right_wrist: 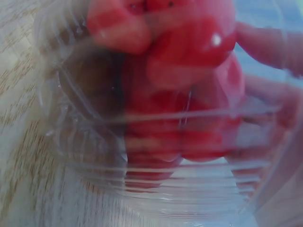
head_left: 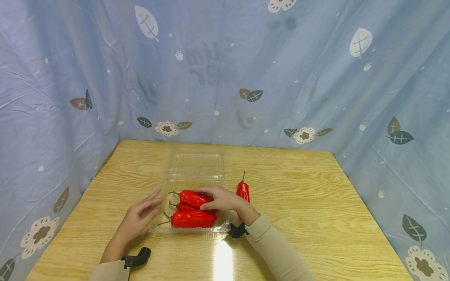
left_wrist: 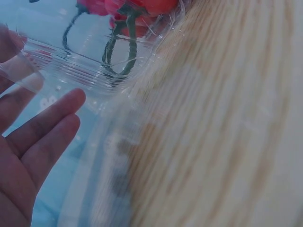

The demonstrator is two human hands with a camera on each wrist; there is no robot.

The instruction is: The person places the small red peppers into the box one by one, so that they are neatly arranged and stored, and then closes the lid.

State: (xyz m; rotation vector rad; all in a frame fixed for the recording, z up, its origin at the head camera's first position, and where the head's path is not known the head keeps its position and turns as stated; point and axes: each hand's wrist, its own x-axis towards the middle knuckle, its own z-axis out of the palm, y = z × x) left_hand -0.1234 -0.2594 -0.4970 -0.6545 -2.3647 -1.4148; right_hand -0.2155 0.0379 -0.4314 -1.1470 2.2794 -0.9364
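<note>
A clear plastic clamshell box point(head_left: 190, 230) lies on the table with red peppers inside. In the head view its front pepper point(head_left: 193, 219), a partly covered middle pepper point(head_left: 181, 207) and a rear pepper point(head_left: 191, 198) lie side by side, stems to the left. My right hand point(head_left: 225, 199) reaches in from the right and grips the rear pepper between thumb and fingers. At the box's left side my left hand point(head_left: 137, 218) holds nothing, its fingers extended and spread. Through the box wall, the left wrist view shows green stems point(left_wrist: 128, 45); the right wrist view shows pepper ends point(right_wrist: 189, 42).
The box's lid point(head_left: 198, 164) is folded back flat behind it. Another red pepper point(head_left: 243, 191) lies on the wooden table point(head_left: 299, 207), right of the box, partly behind my right wrist. Blue patterned cloth point(head_left: 225, 78) hangs around the back and sides.
</note>
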